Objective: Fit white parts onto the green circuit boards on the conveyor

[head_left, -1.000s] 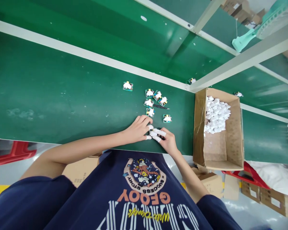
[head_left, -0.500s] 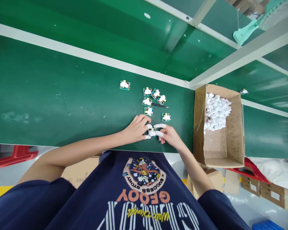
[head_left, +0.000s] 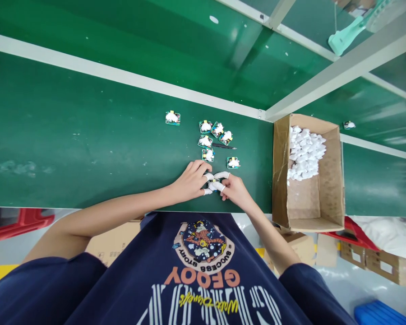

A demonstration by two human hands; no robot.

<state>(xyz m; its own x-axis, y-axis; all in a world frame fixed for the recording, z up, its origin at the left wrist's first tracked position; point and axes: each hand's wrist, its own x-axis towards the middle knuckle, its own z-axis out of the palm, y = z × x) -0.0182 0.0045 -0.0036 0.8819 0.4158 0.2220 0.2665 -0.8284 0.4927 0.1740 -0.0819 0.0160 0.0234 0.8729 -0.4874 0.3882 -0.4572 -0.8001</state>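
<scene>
Close to the bench's front edge, a small circuit board (head_left: 214,184) with white material and a yellow part is held between my two hands. My left hand (head_left: 192,181) pinches it from the left, with white finger cots on the thumb and a finger. From the right, my right hand (head_left: 235,189) has its cot-covered thumb and forefinger closed on the same board, partly hiding it. Just beyond the hands lie a similar board (head_left: 233,163) and another board (head_left: 208,155). Black tweezers (head_left: 223,146) rest among several more boards.
A cardboard box (head_left: 280,171) holding many white wrapped pieces (head_left: 306,151) stands at right on the green bench (head_left: 88,149). A white metal rail (head_left: 128,76) runs along the back, joining a post (head_left: 325,81). One board (head_left: 173,118) lies apart, farther left.
My right hand's forefinger and thumb have shifted slightly left over the board. My left hand keeps its grip. The whole view has shifted a little.
</scene>
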